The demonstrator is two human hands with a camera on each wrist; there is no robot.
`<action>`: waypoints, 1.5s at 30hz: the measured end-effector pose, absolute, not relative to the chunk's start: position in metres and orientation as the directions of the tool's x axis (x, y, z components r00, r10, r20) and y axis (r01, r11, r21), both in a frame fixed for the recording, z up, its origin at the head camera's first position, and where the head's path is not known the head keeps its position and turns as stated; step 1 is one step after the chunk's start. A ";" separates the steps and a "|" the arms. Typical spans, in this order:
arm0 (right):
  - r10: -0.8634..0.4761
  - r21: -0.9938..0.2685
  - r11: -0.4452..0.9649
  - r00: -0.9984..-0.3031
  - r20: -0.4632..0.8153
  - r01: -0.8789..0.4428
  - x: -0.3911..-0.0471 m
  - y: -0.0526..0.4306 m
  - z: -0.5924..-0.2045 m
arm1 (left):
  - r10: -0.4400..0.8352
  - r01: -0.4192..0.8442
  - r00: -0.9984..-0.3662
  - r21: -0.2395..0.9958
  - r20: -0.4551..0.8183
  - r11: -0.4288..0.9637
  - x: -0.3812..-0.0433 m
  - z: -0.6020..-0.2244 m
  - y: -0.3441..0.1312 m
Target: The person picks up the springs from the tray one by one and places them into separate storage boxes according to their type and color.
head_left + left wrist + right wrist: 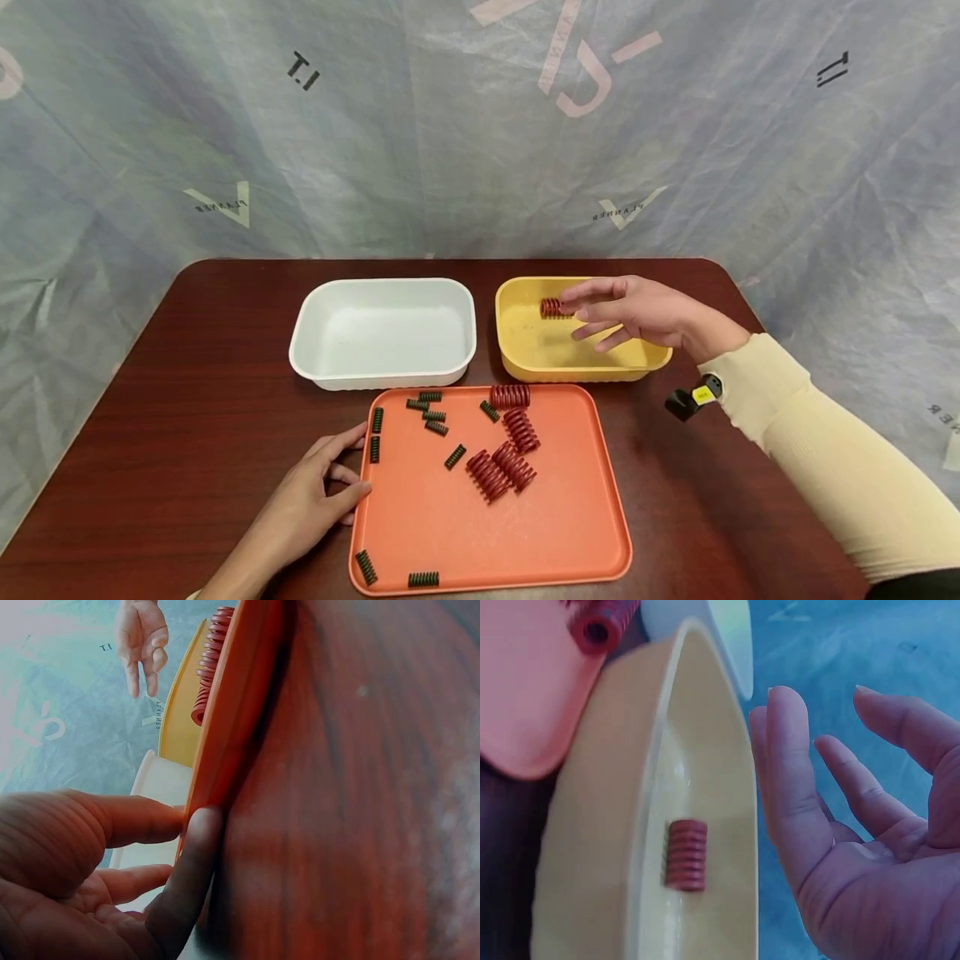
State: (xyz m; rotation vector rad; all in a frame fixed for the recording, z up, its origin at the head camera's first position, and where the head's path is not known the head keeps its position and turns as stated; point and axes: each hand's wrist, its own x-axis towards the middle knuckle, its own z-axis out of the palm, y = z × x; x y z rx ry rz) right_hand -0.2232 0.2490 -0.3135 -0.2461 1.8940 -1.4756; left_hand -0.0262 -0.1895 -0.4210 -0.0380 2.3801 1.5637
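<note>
My left hand (303, 498) pinches the left rim of an orange tray (558, 533), its thumb and fingers meeting at the edge in the left wrist view. Over the yellow bin (517, 367) hovers my right hand (637, 311), fingers spread and holding nothing. One red coil spring (686, 855) lies inside that bin. Several larger-looking red springs (488, 476) sit on the tray, grouped right of its middle and near its far edge. Small dark green springs (455, 456) are scattered on the tray, mostly toward its left side.
A white bin (382, 375) with nothing in it stands behind the tray, left of the yellow bin. All rest on a dark red-brown wooden table (150, 433). A grey printed sheet (420, 150) hangs behind the table.
</note>
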 end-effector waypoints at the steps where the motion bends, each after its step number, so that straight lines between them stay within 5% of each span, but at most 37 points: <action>1: -0.559 -0.913 0.316 -0.726 -0.400 0.260 -0.219 0.249 -0.313 | 0.138 -0.177 -0.958 0.895 -0.253 0.409 -0.026 -0.421 -0.190; 24: -0.714 -0.954 0.035 -0.660 -0.232 0.297 -0.147 0.234 -0.357 | 0.143 -0.185 -0.953 0.890 -0.266 0.417 -0.027 -0.422 -0.190; 37: -0.764 -0.913 0.038 -0.577 -0.289 0.406 -0.129 0.218 -0.392 | 0.145 -0.183 -0.953 0.889 -0.264 0.419 -0.027 -0.423 -0.189; 45: -0.787 -0.931 0.086 -0.548 -0.283 0.356 -0.127 0.212 -0.397 | 0.145 -0.173 -0.956 0.889 -0.256 0.424 -0.027 -0.422 -0.189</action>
